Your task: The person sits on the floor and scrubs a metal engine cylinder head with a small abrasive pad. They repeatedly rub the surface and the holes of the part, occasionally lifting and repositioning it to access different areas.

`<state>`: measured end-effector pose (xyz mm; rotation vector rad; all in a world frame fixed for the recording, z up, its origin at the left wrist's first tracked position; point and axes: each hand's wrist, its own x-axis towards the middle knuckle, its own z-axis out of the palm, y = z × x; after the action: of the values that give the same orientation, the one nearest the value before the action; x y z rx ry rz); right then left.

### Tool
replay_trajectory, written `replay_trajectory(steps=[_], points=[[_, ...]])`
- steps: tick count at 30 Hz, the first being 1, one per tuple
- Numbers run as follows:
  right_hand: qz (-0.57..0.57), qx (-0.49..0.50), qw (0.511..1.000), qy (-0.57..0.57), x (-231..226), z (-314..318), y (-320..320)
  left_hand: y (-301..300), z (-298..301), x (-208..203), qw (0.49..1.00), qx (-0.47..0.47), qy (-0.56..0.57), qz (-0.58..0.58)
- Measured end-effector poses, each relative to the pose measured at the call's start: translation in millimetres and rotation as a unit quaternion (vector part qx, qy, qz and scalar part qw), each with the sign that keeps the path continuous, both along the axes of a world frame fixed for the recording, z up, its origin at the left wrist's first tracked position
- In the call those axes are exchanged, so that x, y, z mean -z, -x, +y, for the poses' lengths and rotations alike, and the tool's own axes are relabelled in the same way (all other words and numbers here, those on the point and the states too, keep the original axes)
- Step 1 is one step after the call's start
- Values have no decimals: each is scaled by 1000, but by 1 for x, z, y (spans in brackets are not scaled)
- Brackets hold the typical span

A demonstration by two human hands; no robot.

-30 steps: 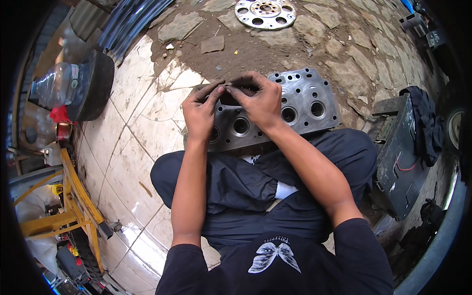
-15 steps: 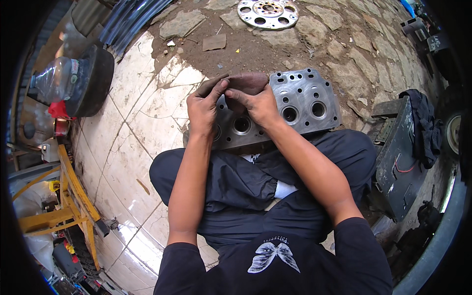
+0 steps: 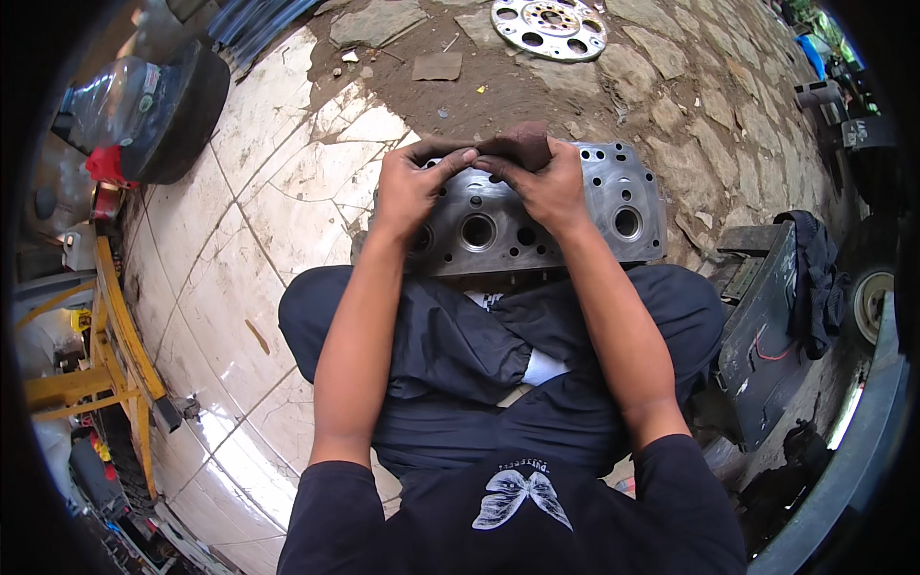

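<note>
A brown sheet that looks like sandpaper (image 3: 519, 145) is bent between my two hands. My left hand (image 3: 410, 190) pinches its left part, thumb on the near side. On the right, my right hand (image 3: 550, 190) grips it too, and the two thumb tips almost meet at the middle. Behind and below the hands lies a grey metal engine cylinder head (image 3: 606, 198), its flat face up with round ports and small holes. It rests just beyond my crossed legs, and my hands and forearms cover parts of it. The fingers behind the sheet are mostly hidden.
A round flywheel plate (image 3: 549, 46) and a flat brown scrap (image 3: 437, 66) lie on the ground ahead. At left are a black tub (image 3: 195, 115) with a large clear bottle and a yellow metal frame (image 3: 126, 321). A dark metal box (image 3: 757, 335) with a draped cloth stands at right.
Both hands have turned the sheet flatter and its hanging middle flap has come up. The hands sit slightly further apart. The whole view has shifted a little.
</note>
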<state>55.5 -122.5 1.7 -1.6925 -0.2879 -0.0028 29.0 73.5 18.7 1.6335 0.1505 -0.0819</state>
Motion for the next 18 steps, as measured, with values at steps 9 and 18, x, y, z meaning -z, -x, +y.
replay_trajectory(steps=[9, 18], points=[[-168, -90, 943, 272, 1, -13, -4, -25, 45, 25, 911, -69, -407, 3], [-209, -123, 883, 402, -6, 2, 5, -32, 19, 48, 880, -19, -454, 140]])
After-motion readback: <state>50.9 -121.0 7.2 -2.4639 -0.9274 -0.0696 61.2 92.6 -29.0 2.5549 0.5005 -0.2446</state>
